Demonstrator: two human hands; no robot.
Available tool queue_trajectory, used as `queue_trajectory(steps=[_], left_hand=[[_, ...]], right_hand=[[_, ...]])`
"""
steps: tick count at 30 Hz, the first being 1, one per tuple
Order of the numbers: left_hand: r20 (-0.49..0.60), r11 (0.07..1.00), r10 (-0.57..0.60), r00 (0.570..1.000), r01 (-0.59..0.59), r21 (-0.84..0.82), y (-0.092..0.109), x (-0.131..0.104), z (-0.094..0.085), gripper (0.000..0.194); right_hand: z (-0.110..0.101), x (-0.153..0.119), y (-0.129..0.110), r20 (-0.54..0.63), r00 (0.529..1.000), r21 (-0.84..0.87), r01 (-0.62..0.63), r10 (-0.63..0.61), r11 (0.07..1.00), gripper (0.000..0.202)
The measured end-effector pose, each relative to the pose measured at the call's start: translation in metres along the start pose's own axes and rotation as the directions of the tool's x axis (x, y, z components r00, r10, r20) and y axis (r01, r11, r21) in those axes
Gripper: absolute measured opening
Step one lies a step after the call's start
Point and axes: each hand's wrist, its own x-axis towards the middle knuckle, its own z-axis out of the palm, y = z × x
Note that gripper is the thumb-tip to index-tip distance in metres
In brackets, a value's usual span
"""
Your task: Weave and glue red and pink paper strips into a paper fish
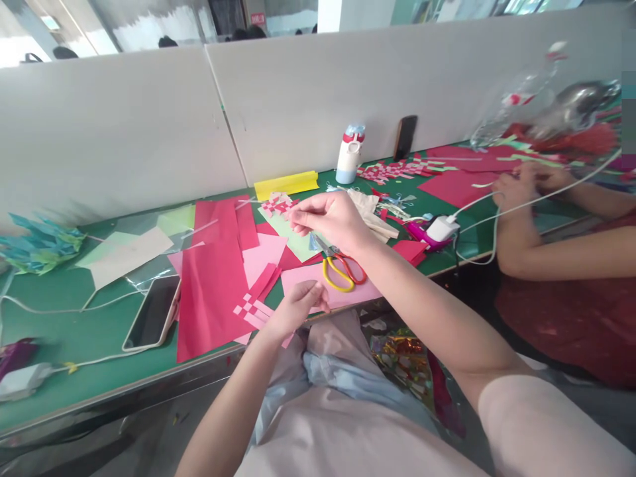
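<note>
My right hand (330, 218) is raised above the scissors, its thumb and fingertips pinched together; anything between them is too small to make out. Near the table's front edge, my left hand (301, 305) has its fingers curled closed, and what they hold, if anything, is hidden. Scissors (339, 270) with one yellow and one red handle lie on pink paper (298, 278). A woven pink-and-red strip piece (251, 310) rests left of my left hand, by large red sheets (211, 298). Another woven piece (278, 204) lies on pale green paper (293, 240).
A phone (153, 315), white cables and blue-green paper (42, 245) are at left. Behind stand a bottle (350, 156) and an upright phone (405, 138) by the partition (149, 126). At right, a charger (442, 228) sits near another person's hands (517, 189).
</note>
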Motion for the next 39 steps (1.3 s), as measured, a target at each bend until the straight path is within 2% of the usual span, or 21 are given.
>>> queue_trajectory(steps=[3, 5, 8, 11, 15, 17, 22, 25, 29, 31, 33, 35, 37, 39], left_hand=[[-0.141, 0.993, 0.048, 0.989, -0.062, -0.096, 0.003, -0.005, -0.013, 0.037], [-0.226, 0.978, 0.072, 0.971, -0.113, -0.174, 0.009, -0.009, -0.021, 0.034], [-0.308, 0.943, 0.069, 0.949, -0.163, -0.290, 0.019, -0.014, -0.031, 0.029], [-0.334, 0.918, 0.062, 0.940, -0.185, -0.351, 0.025, -0.017, -0.035, 0.025], [-0.321, 0.917, 0.062, 0.945, -0.181, -0.356, 0.025, -0.018, -0.034, 0.024], [-0.318, 0.916, 0.059, 0.946, -0.178, -0.359, 0.026, -0.017, -0.032, 0.024], [-0.298, 0.927, 0.083, 0.951, -0.183, -0.326, 0.025, -0.016, -0.025, 0.024], [-0.281, 0.958, 0.095, 0.955, -0.164, -0.235, 0.018, -0.015, -0.014, 0.024], [-0.299, 0.996, 0.072, 0.952, -0.084, -0.026, -0.004, -0.013, 0.011, 0.017], [-0.258, 0.997, 0.063, 0.964, -0.050, 0.058, -0.018, -0.013, 0.024, 0.027], [-0.179, 0.998, 0.062, 0.982, -0.055, 0.043, -0.031, -0.013, 0.034, 0.037], [-0.103, 0.996, 0.045, 0.994, -0.052, -0.072, -0.040, -0.013, 0.040, 0.045], [-0.038, 0.984, 0.005, 0.999, -0.012, -0.176, -0.044, -0.014, 0.042, 0.049], [0.008, 0.982, -0.024, 1.000, 0.025, -0.186, -0.041, -0.015, 0.041, 0.047]], right_hand=[[-0.019, -0.009, 0.013, -0.055, 0.997, 0.007, -0.050, 0.050, 0.999, 0.029], [-0.030, -0.020, 0.026, -0.042, 0.992, 0.000, -0.116, 0.116, 0.993, 0.028], [-0.038, -0.043, 0.047, 0.080, 0.960, -0.030, -0.268, 0.269, 0.963, 0.022], [-0.039, -0.066, 0.065, 0.248, 0.847, -0.169, -0.440, 0.470, 0.882, 0.017], [-0.032, -0.086, 0.085, 0.405, 0.656, -0.330, -0.545, 0.637, 0.770, 0.044], [-0.029, -0.090, 0.091, 0.438, 0.628, -0.363, -0.531, 0.643, 0.766, 0.044], [-0.031, -0.086, 0.091, 0.352, 0.721, -0.356, -0.486, 0.596, 0.798, 0.008], [-0.040, -0.085, 0.079, 0.290, 0.765, -0.330, -0.483, 0.575, 0.811, 0.008], [-0.049, -0.092, 0.062, 0.221, 0.828, -0.270, -0.455, 0.515, 0.848, 0.016], [-0.050, -0.099, 0.057, 0.204, 0.845, -0.188, -0.461, 0.494, 0.867, 0.021], [-0.047, -0.107, 0.055, 0.196, 0.844, -0.072, -0.495, 0.499, 0.866, 0.027], [-0.042, -0.115, 0.056, 0.188, 0.838, 0.035, -0.526, 0.512, 0.849, 0.033], [-0.037, -0.121, 0.056, 0.159, 0.846, 0.090, -0.525, 0.508, 0.846, 0.036], [-0.033, -0.126, 0.056, 0.102, 0.874, 0.097, -0.484, 0.475, 0.870, 0.034]])
